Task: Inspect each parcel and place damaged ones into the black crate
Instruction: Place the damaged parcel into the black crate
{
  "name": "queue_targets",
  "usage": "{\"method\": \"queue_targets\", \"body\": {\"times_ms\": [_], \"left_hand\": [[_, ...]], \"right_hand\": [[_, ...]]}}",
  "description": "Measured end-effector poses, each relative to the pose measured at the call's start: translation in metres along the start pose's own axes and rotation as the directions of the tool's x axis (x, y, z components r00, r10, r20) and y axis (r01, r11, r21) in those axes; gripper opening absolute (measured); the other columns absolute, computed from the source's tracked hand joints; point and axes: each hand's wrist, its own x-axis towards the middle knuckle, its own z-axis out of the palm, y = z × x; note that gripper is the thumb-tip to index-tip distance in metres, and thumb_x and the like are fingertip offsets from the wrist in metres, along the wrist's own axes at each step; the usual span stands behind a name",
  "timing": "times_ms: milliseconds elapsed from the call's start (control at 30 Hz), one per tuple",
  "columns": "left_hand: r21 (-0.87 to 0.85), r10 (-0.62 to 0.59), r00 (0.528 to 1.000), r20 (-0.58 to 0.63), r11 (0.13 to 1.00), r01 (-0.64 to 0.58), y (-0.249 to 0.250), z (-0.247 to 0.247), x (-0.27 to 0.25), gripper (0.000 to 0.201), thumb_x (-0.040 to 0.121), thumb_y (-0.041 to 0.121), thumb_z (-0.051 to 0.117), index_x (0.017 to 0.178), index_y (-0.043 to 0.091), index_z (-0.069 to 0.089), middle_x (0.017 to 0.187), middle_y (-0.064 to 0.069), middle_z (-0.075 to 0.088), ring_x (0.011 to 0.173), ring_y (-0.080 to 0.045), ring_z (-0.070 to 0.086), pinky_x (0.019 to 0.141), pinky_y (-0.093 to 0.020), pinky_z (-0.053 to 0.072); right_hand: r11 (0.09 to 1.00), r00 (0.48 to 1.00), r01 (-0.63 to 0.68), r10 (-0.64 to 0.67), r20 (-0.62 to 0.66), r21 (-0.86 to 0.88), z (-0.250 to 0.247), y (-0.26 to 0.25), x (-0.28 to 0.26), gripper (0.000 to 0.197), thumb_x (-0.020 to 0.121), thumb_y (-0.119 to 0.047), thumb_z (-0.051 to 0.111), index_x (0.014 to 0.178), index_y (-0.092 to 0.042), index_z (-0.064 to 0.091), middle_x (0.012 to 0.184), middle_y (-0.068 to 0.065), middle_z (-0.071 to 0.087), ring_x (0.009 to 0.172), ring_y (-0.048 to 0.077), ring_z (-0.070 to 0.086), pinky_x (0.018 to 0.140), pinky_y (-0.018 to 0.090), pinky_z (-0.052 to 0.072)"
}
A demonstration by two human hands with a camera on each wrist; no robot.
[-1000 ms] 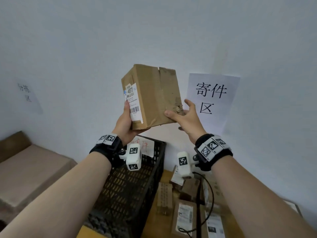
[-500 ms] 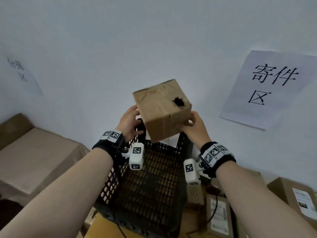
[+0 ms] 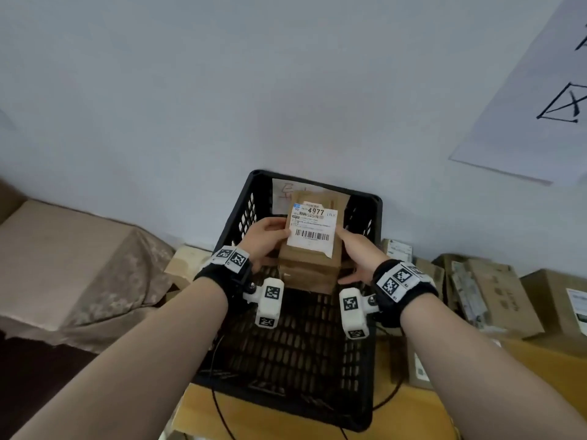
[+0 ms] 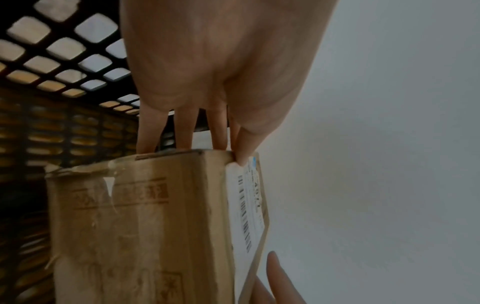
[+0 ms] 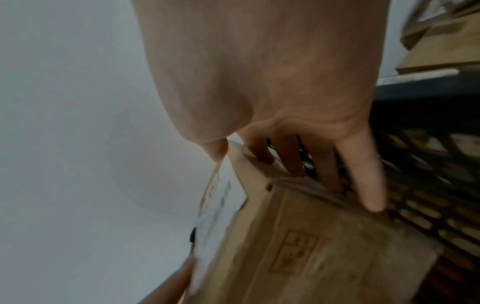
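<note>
Parcel (image 3: 309, 249), a brown cardboard box with a white shipping label (image 3: 313, 228) facing up, is sitting inside the black crate (image 3: 365, 369), toward its far wall. Whether it is resting on the crate floor or hanging just above it cannot be told from these views.

Risks from this position, as judgements:
- Letting go early, if the box is not yet bearing on the floor, is likely to drop it onto an edge and leave it tilted against the mesh.
- The fingers are lying between box and crate wall; pulling them out sideways could drag the box or catch the mesh.
- The label's lower corner is lifting off the cardboard; a thumb sliding across it could peel it further.

Left hand (image 3: 265, 238) is gripping the left side of the box: the fingers (image 4: 182, 131) are spread slightly and running down behind its far edge, the thumb pressing the label face. Right hand (image 3: 357, 249) is mirroring this on the right side, its fingers (image 5: 363, 174) spread along the side face, the thumb at the label edge.
</note>
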Motion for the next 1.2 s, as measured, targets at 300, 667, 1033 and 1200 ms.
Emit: {"method": "queue_targets", "body": {"times_ms": [300, 667, 1033, 1200], "left_hand": [[0.026, 0.001, 0.999, -0.055, 1.0, 0.0, -0.061, 0.05, 0.079, 0.048, 0.098, -0.003, 0.062, 0.145, 0.007, 0.056, 0.139, -0.008, 0.065, 0.12, -0.023, 0.064, 0.101, -0.041, 0.055], [0.014, -0.105, 0.994, 0.029, 0.994, 0.105, -0.079, 0.067, 0.1, 0.047, 0.096, -0.014, 0.049, 0.136, 0.008, 0.062, 0.122, -0.017, 0.073, 0.101, -0.026, 0.074, 0.083, -0.037, 0.063], [-0.032, -0.063, 0.996, -0.065, 0.998, 0.061, 0.004, 0.092, 0.043, 0.03, 0.096, -0.002, 0.053, 0.111, 0.018, 0.071, 0.106, -0.007, 0.074, 0.098, -0.021, 0.069, 0.078, -0.037, 0.06], [-0.09, 0.076, 0.997, -0.033, 0.993, -0.078, 0.054, 0.152, 0.007, 0.029, 0.098, -0.002, 0.048, 0.101, 0.018, 0.068, 0.099, 0.001, 0.069, 0.092, -0.018, 0.066, 0.083, -0.038, 0.057]], "right_hand": [[0.999, 0.987, 0.007, -0.014, -0.158, -0.047, -0.007, 0.044, 0.093, 0.099, 0.068, -0.078, 0.05, 0.155, -0.033, 0.035, 0.157, 0.006, 0.043, 0.138, 0.036, 0.047, 0.095, 0.056, 0.051], [0.999, 0.988, 0.035, -0.029, -0.149, 0.039, 0.0, 0.047, 0.113, 0.098, 0.059, -0.079, 0.055, 0.136, -0.019, 0.063, 0.13, 0.004, 0.07, 0.118, 0.026, 0.066, 0.108, 0.047, 0.05], [0.966, 0.973, 0.219, -0.206, -0.103, 0.137, -0.026, -0.01, 0.001, 0.021, 0.103, -0.027, 0.06, 0.116, -0.015, 0.07, 0.116, 0.007, 0.074, 0.103, 0.033, 0.074, 0.095, 0.046, 0.06], [0.955, 0.955, 0.273, -0.255, -0.15, 0.115, -0.09, -0.007, -0.053, 0.028, 0.104, -0.028, 0.058, 0.124, -0.012, 0.068, 0.11, 0.007, 0.078, 0.097, 0.035, 0.076, 0.091, 0.045, 0.062]]}}
